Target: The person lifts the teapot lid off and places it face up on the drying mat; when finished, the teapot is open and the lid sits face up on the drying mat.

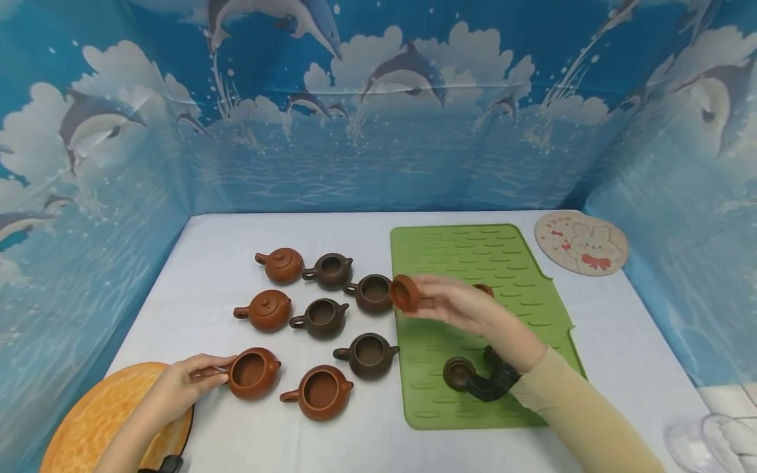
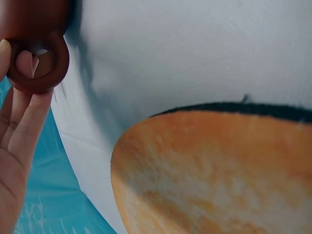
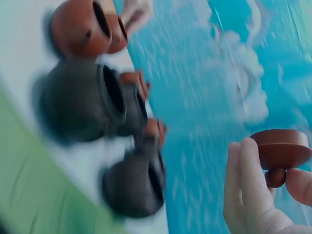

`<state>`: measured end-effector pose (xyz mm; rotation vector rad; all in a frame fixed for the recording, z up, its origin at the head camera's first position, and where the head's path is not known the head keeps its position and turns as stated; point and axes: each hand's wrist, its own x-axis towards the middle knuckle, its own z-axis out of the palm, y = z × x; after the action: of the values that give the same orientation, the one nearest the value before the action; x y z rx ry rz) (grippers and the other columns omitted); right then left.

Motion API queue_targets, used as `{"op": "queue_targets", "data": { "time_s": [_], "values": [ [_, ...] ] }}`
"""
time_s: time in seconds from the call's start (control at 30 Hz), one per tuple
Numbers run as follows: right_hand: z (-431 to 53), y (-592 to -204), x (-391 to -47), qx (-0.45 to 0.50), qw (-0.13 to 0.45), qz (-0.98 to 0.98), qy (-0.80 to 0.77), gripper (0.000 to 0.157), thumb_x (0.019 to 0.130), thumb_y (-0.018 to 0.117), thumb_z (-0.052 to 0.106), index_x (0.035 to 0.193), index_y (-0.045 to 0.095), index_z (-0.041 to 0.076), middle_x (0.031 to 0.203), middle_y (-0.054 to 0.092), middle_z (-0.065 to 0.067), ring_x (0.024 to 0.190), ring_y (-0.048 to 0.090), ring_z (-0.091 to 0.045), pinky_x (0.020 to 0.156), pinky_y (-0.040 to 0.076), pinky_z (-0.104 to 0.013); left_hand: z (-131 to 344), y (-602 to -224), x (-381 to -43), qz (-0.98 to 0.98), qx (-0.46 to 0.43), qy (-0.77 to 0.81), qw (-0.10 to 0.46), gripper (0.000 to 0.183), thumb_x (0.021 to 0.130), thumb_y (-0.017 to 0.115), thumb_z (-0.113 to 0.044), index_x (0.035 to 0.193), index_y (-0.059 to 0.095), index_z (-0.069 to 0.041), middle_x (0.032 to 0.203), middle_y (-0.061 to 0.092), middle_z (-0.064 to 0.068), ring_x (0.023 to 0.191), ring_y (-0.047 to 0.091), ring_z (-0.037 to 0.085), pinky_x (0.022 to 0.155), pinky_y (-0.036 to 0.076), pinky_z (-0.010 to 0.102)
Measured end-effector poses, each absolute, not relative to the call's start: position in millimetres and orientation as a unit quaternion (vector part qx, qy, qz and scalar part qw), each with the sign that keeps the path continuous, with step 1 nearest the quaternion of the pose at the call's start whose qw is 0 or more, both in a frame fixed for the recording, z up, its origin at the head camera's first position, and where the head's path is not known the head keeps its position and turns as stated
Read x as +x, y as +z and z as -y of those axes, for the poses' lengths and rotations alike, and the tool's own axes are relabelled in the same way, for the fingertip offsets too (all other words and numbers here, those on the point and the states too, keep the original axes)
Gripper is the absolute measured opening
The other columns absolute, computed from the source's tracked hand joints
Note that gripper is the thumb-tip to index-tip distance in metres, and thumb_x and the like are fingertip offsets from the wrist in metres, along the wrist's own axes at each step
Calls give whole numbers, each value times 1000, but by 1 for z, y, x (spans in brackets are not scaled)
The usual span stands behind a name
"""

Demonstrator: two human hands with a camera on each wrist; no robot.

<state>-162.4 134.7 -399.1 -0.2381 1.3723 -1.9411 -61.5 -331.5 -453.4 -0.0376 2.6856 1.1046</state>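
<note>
In the head view my left hand (image 1: 188,386) pinches the handle of an open reddish-brown teapot (image 1: 264,389); the left wrist view shows the fingers around that ring handle (image 2: 59,63). My right hand (image 1: 452,303) holds a reddish-brown teapot lid (image 1: 405,293) by its knob, underside turned outward, over the left edge of the green mat. In the right wrist view the lid (image 3: 282,144) sits upside down between fingers and thumb. Next to the held teapot stands another lidless reddish-brown teapot (image 1: 324,408). A lidless dark teapot (image 1: 372,299) is just left of the held lid.
Two lidded reddish-brown teapots (image 1: 270,311) and several open dark teapots (image 1: 369,356) stand on the white table. On the green mat (image 1: 426,401) lie a dark lid (image 1: 458,373) and a partly hidden reddish lid (image 1: 485,289). A bread-patterned round mat (image 1: 106,407) lies front left, a rabbit-print mat (image 1: 582,243) back right.
</note>
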Motion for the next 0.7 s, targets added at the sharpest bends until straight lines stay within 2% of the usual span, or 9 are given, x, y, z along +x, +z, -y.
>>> {"op": "queue_targets", "data": {
  "time_s": [0.03,0.1,0.2,0.27,0.37,0.43,0.53,0.63,0.7],
  "values": [
    [-148,-401,-162,-90,367,-515,-769,55,103,41,2,149,16,-16,119,66,-5,108,68,-18,99,51,-30,332,-454,-61,-920,-12,374,118,30,86,75,-12,116,73,-6,115,71,14,90,67,-1,74,55,17],
    [-173,-404,-160,-83,368,-476,-794,51,104,37,1,150,18,-10,123,65,-7,112,67,-20,100,50,-30,332,-454,-61,-922,-12,368,117,30,86,75,-13,116,73,-7,115,71,13,91,68,2,73,55,17],
    [-209,-405,-157,-91,366,-431,-820,38,106,30,0,143,39,2,126,64,-10,115,66,-22,101,50,-30,333,-455,-61,-927,-14,357,117,29,87,75,-14,115,73,-8,115,72,13,91,68,5,73,54,17],
    [-230,-407,-155,-93,360,-409,-833,36,108,27,2,132,52,9,127,63,-11,117,65,-23,102,49,-30,333,-455,-61,-928,-14,352,119,29,87,75,-15,115,73,-9,115,72,12,93,69,8,73,55,18],
    [-258,-407,-153,-66,339,-406,-846,36,109,27,11,130,56,13,126,64,-11,117,65,-24,102,49,-32,332,-455,-62,-930,-13,348,116,29,87,75,-15,116,73,-10,115,72,12,95,69,13,74,57,21],
    [-274,-408,-153,-22,316,-424,-848,30,109,31,17,135,46,14,121,65,-11,113,67,-25,101,50,-33,332,-455,-61,-932,-12,344,111,28,87,75,-15,115,73,-10,115,72,11,96,69,15,75,57,23],
    [-293,-411,-154,40,288,-481,-827,52,108,37,23,154,13,18,115,64,-5,107,69,-21,102,50,-33,332,-454,-60,-935,-10,339,101,28,87,75,-15,115,74,-12,113,72,10,95,69,13,74,57,22],
    [-307,-420,-158,56,277,-578,-766,76,107,40,25,155,-15,6,115,57,3,103,67,-10,104,49,-33,332,-454,-59,-937,-7,337,95,27,87,75,-15,114,74,-13,112,72,8,94,68,9,73,55,18],
    [-314,-427,-162,49,278,-639,-716,78,107,40,27,153,-16,-3,117,52,4,103,65,-4,104,48,-33,332,-455,-59,-937,-4,337,92,27,87,75,-15,113,75,-14,112,73,8,93,68,7,72,54,17]
  ]
}}
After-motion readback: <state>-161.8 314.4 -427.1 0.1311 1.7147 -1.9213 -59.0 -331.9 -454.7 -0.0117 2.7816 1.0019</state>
